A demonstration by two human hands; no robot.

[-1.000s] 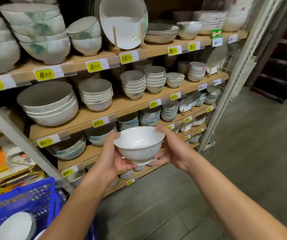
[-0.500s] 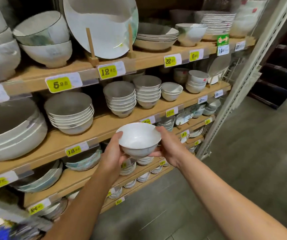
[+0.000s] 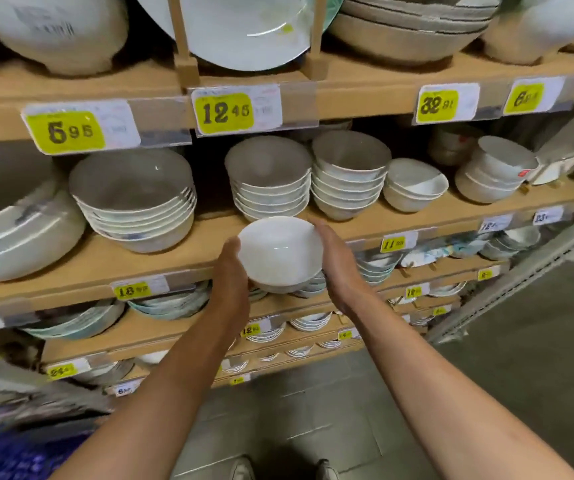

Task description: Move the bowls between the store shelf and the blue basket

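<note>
White bowl point(image 3: 280, 252) in two-sided grip: left hand point(image 3: 232, 275) and right hand point(image 3: 339, 268) snug around it.

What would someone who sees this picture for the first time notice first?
First, the white bowl at the centre, held between the left hand and the right hand in front of the wooden shelf. Next, the bright yellow price tags along the shelf edges, and the stacks of bowls on the board just behind the held bowl.
</note>
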